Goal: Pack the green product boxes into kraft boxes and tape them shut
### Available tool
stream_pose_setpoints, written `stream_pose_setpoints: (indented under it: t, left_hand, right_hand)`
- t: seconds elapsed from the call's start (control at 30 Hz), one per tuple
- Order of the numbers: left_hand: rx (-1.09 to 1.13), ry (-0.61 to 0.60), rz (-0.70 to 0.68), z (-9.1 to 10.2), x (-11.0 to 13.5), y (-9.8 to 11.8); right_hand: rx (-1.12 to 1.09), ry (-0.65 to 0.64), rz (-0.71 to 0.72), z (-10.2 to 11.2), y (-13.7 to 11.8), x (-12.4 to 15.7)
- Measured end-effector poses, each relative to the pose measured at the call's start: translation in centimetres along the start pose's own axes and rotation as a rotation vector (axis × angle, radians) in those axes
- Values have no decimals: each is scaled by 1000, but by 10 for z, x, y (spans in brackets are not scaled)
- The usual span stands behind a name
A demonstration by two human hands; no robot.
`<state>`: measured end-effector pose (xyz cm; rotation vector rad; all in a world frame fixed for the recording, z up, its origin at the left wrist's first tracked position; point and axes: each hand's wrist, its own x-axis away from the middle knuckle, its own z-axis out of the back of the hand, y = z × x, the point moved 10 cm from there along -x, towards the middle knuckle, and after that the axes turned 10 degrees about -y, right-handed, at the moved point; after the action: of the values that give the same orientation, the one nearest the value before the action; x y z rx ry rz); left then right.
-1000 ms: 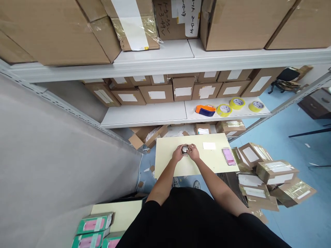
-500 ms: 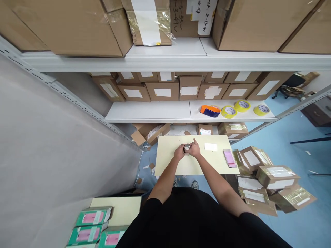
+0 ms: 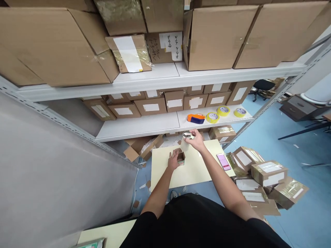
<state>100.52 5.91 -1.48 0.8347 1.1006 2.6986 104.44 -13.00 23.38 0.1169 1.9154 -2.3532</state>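
A small open cardboard box point(image 3: 180, 157) sits on the pale yellow table point(image 3: 188, 170). My left hand point(image 3: 172, 161) rests against its left side, fingers curled round it. Raised above the table's far edge, my right hand point(image 3: 197, 138) pinches a small round shiny object point(image 3: 187, 135), with a bit of clear wrapping hanging below it.
A phone point(image 3: 223, 162) lies at the table's right edge. Taped parcels point(image 3: 269, 174) are piled on the floor to the right. On the shelf point(image 3: 144, 125) behind stand labelled boxes, an orange tape dispenser point(image 3: 196, 119) and yellow tape rolls point(image 3: 223, 111). Torn cardboard lies under the shelf.
My hands have parted: the right one lifted the round shiny object up and away, the left one stays at the small box, now seen open. The view tilted upward.
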Motion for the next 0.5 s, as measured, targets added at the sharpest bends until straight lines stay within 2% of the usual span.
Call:
stream_pose_setpoints:
  t: [0.07,0.17,0.23,0.3,0.37,0.43,0.5]
  left_hand:
    - [111,81,-10,22,8,4]
    - [473,259,-105,72,29,20]
    - [623,314,-269,104,46,53]
    - [589,293,-441,125,64,100]
    - [510,283,-517,134,77,140]
    - [448,329,-518,140,85,165]
    - [422,411,-498,148,91,174]
  right_hand:
    - [-33,11,2,4,-4,3]
    - [-59,21,-12,8,-3,4]
    - [-57,27,-27,7,-1,3]
    - [-57,32,-37,2,-1,1]
    - [-69,30,-44,-5,-1,-2]
    - [-102,10,-32,-11,-2,-4]
    - [-175,-83,1,-17,-3,-5]
